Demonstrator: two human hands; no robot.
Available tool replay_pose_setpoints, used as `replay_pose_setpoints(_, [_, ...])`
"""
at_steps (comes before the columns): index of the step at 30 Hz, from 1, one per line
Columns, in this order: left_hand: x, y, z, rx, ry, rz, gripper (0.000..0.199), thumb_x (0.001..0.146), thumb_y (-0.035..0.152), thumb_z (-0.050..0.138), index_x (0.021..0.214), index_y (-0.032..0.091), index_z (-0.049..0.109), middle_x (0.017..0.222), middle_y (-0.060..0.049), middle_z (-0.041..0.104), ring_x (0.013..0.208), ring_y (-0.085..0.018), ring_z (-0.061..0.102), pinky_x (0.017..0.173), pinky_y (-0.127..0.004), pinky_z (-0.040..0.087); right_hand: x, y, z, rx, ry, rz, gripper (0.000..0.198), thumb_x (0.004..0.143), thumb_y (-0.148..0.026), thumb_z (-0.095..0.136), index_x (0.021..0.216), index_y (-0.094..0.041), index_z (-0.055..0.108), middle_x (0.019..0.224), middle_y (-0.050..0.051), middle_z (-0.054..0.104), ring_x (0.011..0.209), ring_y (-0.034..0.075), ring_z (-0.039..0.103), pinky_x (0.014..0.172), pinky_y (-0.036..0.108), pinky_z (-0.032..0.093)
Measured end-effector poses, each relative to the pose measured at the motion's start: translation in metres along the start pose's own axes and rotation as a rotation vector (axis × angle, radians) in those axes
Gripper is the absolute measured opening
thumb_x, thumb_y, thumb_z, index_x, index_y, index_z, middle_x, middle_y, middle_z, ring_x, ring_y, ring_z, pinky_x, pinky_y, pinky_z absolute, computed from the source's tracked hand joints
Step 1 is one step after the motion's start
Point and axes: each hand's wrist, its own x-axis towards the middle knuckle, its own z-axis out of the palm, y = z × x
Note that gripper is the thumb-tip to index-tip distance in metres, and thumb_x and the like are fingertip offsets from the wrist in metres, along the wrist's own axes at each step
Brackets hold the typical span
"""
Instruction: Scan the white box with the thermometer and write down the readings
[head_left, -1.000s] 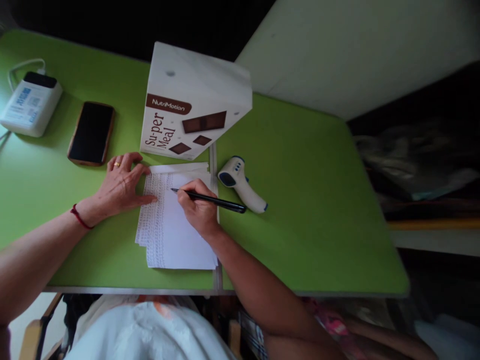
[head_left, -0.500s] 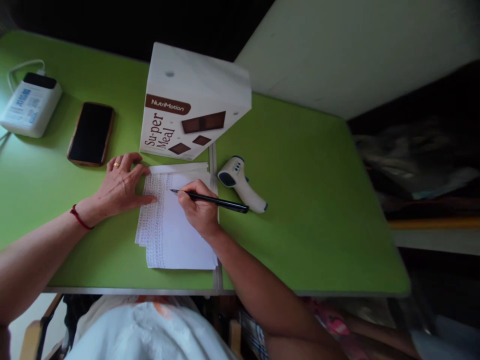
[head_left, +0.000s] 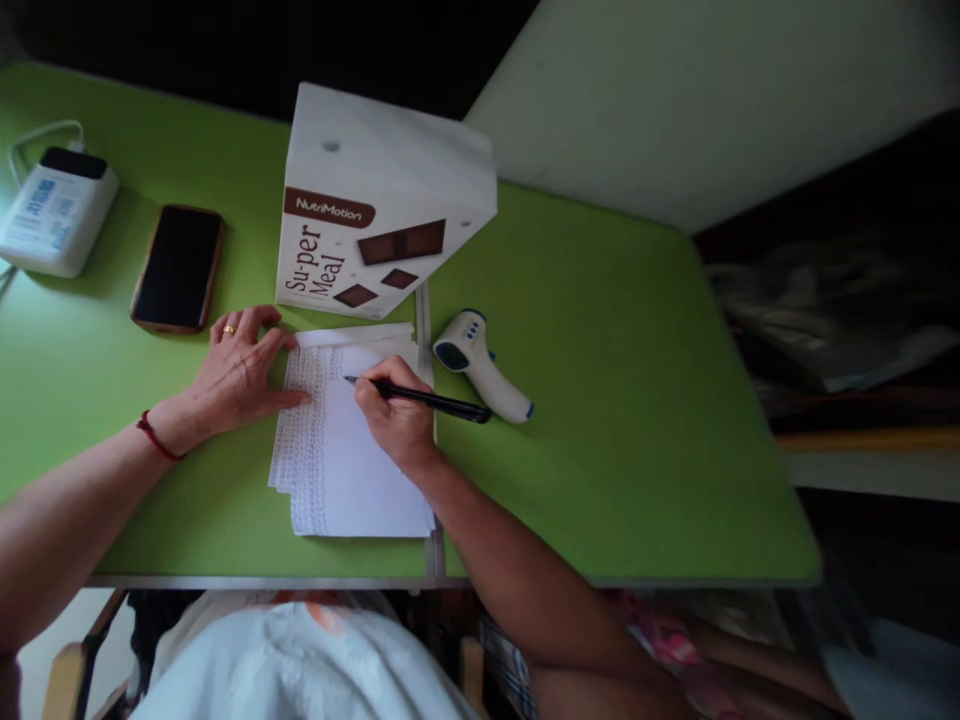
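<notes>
My right hand [head_left: 399, 412] grips a black pen [head_left: 439, 402], its tip pointing left at the upper part of a sheet of paper [head_left: 371, 480]. Rows of small handwriting run down the left side of this sheet, and the rest of it is blank. More sheets lie beneath, their edges uneven. My left hand [head_left: 244, 372], with a ring and a red cord at the wrist, rests with fingers apart on the paper's upper left edge. Its thumb lies on the written part.
A white carton [head_left: 382, 200] stands just beyond the paper. To the right lies a white infrared thermometer [head_left: 484, 368]. A phone [head_left: 178, 268] and a white power bank [head_left: 58, 212] with a cable are at the left on the green table [head_left: 637, 430].
The pen's tip has shifted very slightly relative to the page. The whole view has drifted a little; my left hand keeps its place on the paper.
</notes>
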Motion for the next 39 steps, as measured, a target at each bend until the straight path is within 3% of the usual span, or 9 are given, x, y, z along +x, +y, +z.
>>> replay_pose_setpoints(5, [-0.0005,-0.0013,0.0017,-0.008,0.024,0.005,0.061,0.069,0.054,0.085,0.113,0.017,0.062,0.133,-0.017,0.048,0.121,-0.038,0.044,0.109,-0.059,0.031,0.0004,-0.0002,-0.0007,0.028,-0.024,0.009,0.018,0.087,-0.022,0.054,0.069,-0.019,0.049,0.059,-0.005,0.049,0.053,0.009,0.043,0.053,0.020,0.038])
replay_pose_setpoints(13, [-0.0015,-0.0021,0.0045,0.002,0.053,0.005,0.061,0.067,0.053,0.086,0.112,0.018,0.063,0.134,-0.017,0.048,0.122,-0.039,0.045,0.107,-0.059,0.033,-0.0019,0.0010,0.0045,0.050,0.067,0.053,0.018,0.086,-0.026,0.054,0.069,-0.019,0.051,0.057,-0.005,0.048,0.052,0.009,0.042,0.050,0.020,0.036])
replay_pose_setpoints(25, [-0.0003,0.0007,0.0011,-0.021,0.026,-0.009,0.060,0.068,0.052,0.086,0.113,0.019,0.064,0.134,-0.017,0.049,0.122,-0.039,0.044,0.108,-0.059,0.032,-0.0008,0.0016,0.0013,0.063,-0.017,0.057,0.017,0.087,-0.026,0.055,0.072,-0.019,0.053,0.061,-0.004,0.050,0.055,0.009,0.045,0.054,0.021,0.042])
replay_pose_setpoints(39, [0.0001,-0.0012,0.0008,-0.027,-0.002,0.001,0.060,0.069,0.053,0.084,0.114,0.018,0.062,0.134,-0.016,0.047,0.121,-0.037,0.043,0.109,-0.059,0.029,-0.0008,0.0008,0.0005,0.042,-0.005,0.029,0.019,0.088,-0.025,0.055,0.070,-0.019,0.052,0.059,-0.004,0.050,0.053,0.009,0.044,0.053,0.020,0.038])
